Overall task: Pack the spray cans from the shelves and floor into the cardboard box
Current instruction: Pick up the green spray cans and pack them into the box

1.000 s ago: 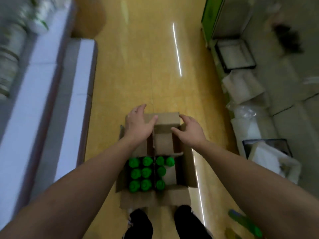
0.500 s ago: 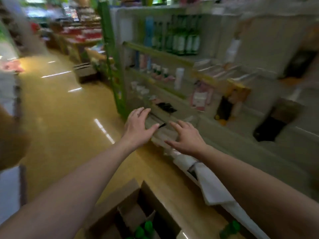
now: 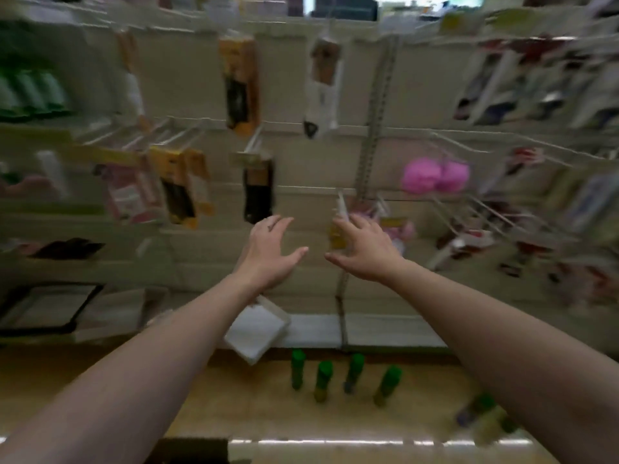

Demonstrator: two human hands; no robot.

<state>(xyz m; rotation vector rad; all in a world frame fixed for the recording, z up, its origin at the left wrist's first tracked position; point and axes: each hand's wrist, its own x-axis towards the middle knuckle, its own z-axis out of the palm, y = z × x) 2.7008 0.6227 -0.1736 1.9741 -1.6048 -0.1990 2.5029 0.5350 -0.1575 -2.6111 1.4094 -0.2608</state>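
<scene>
Both empty, fingers spread and loose: left hand point(image 3: 268, 252) and right hand point(image 3: 363, 252), palms down, side by side, high over bottom shelf point(image 3: 385, 329). Likely prepared for reach down.

Four spray cans point(image 3: 323, 376) upright in row on floor, just in front of bottom shelf edge. Gaps between them give room for fingers.

Hazard: white tray point(image 3: 256, 333) overhangs bottom shelf edge, near leftmost can.

More cans further right along bottom shelf, blurred.

No cardboard box in view.
</scene>
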